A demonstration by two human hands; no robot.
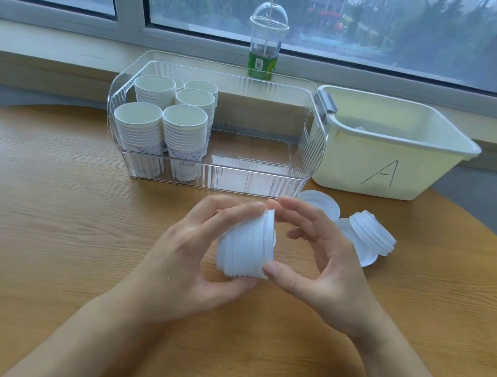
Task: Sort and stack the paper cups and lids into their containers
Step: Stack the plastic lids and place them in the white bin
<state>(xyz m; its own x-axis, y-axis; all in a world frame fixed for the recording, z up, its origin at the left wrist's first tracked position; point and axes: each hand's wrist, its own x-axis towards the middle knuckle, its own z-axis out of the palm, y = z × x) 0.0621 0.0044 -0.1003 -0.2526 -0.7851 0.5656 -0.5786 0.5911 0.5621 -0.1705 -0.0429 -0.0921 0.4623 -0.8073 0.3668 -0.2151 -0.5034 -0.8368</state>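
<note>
Above the wooden table (50, 211), my left hand (193, 244) grips a stack of white plastic lids (246, 244) lying on its side. My right hand (320, 259) pinches the stack's right end between thumb and fingertips. More lids lie on the table to the right: a short stack (371, 233) leaning on a flat lid (364, 255), and a single lid (320, 202) behind my fingers. Several stacks of white paper cups (167, 122) fill the left part of a clear plastic bin (242, 178). A cream tub marked "A" (400, 163) stands at the right.
A clear domed drink cup with a green label (264, 46) stands on the window sill behind the bins. The clear bin's right half holds nothing. The table's curved edge runs past the tub on the right.
</note>
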